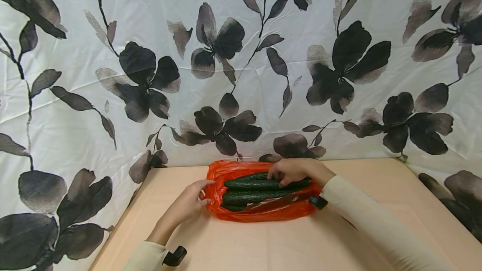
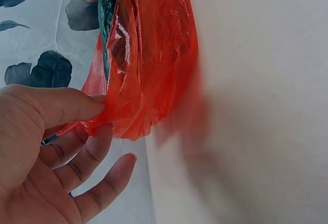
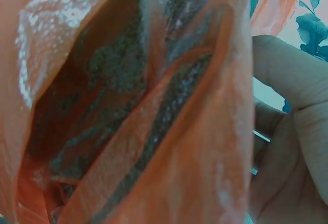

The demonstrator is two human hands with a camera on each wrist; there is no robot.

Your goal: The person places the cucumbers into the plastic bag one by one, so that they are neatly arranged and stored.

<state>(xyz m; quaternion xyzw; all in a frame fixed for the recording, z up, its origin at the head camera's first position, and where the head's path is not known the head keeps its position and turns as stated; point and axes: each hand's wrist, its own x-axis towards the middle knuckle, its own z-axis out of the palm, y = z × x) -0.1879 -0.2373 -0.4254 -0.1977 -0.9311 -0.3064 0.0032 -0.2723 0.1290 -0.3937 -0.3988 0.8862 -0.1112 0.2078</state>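
A red plastic bag (image 1: 263, 216) lies on the table with its mouth spread, and several dark green cucumbers (image 1: 248, 197) lie side by side in it. My left hand (image 1: 190, 200) pinches the bag's left edge between thumb and fingers, the other fingers loosely bent, as the left wrist view shows. Over the right part of the cucumbers, my right hand (image 1: 293, 171) reaches in from behind with curled fingers round a cucumber at the back. In the right wrist view, the bag's plastic (image 3: 205, 147) covers most of the scene and hides the right fingertips.
The light wooden table (image 1: 241, 246) extends in front of the bag and to both sides. Behind it hangs a white cloth (image 1: 180, 108) with dark flowers, close to the bag's far edge. Each wrist carries a small black camera (image 1: 175, 256).
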